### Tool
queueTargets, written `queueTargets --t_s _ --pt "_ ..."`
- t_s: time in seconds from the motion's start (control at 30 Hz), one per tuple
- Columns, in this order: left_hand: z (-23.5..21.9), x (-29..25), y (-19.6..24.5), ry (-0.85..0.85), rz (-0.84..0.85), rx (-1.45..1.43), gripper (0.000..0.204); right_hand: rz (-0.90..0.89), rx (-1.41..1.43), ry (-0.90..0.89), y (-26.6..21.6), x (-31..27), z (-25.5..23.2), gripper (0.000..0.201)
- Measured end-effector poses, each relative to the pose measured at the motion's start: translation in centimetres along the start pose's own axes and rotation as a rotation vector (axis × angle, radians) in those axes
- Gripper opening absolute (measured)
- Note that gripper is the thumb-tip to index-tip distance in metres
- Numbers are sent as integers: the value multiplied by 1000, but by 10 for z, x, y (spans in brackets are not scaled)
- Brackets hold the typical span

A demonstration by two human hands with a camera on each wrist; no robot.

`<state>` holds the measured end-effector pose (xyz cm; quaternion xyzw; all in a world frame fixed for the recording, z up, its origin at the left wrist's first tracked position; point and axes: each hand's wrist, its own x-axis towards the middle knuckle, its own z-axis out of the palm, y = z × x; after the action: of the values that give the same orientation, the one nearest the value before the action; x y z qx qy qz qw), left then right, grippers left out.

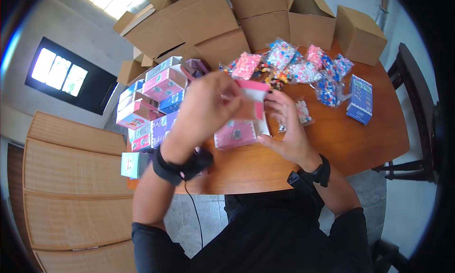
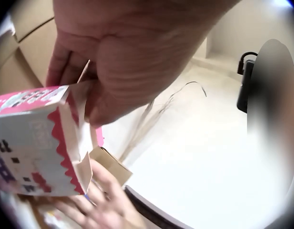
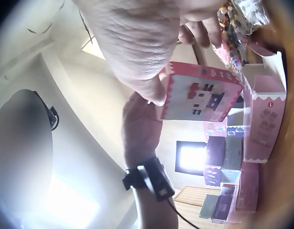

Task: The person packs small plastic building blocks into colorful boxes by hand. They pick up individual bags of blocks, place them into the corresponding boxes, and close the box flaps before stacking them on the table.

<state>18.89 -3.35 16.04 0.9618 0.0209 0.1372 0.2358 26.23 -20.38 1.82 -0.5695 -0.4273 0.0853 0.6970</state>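
A small pink-and-white cardboard box (image 2: 30,143) with scalloped red edging is held up in the air, its end flaps standing open. My left hand (image 1: 206,107) pinches it at the open end, thumb in among the flaps. Close beside the box is my right hand (image 1: 289,130), fingers spread and loosely bent, with the thumb (image 3: 156,93) right at the box's edge in the right wrist view. Below them, a second pink box (image 1: 234,134) lies on the table, its end open toward the right hand. A clear bag of small pieces (image 1: 303,112) lies behind the right hand.
Stacked pink, blue and purple boxes (image 1: 163,83) fill the table's left side. Clear bags of colourful pieces (image 1: 303,71) lie at the back, before large cardboard cartons (image 1: 204,21). A blue box (image 1: 360,100) stands at the right of the wooden table (image 1: 350,145); a dark chair (image 1: 417,107) is beyond.
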Motion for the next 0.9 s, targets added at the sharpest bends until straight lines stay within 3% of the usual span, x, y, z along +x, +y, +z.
queueTargets --t_s 0.1,0.13,0.23,0.27,0.33,0.43,0.47,0.53,0.6,0.7,0.73,0.83,0.9 --pt "30 -20 23 60 -100 -195 20 95 103 -63 -4 1 4 69" --pt "41 -24 17 126 -17 -186 28 100 95 -41 -4 1 3 66" --pt "65 -30 22 472 51 -2 34 102 100 59 4 0 0 60" --pt "72 -34 15 429 36 11 50 96 124 115 8 1 -1 59" --pt "83 -34 16 390 74 -22 61 95 185 196 12 3 -4 55" --pt "97 -30 6 360 126 7 87 81 225 91 18 5 -8 56" --pt "91 -32 6 336 125 17 91 251 418 -56 9 4 -15 59" --pt "81 -36 3 249 115 67 106 324 518 -183 0 4 -20 60" --pt "83 -41 -8 216 94 123 106 401 643 -353 -12 7 -27 62" --pt "83 -42 -16 259 5 94 99 420 538 -427 -19 9 -30 51" --pt "82 -41 -17 283 4 50 99 310 377 -330 -16 9 -29 36" --pt "81 -37 -21 303 -23 -57 99 254 -358 -198 -4 21 -53 22" --pt "79 -36 -23 306 -31 -90 99 236 -733 6 -10 27 -65 11"
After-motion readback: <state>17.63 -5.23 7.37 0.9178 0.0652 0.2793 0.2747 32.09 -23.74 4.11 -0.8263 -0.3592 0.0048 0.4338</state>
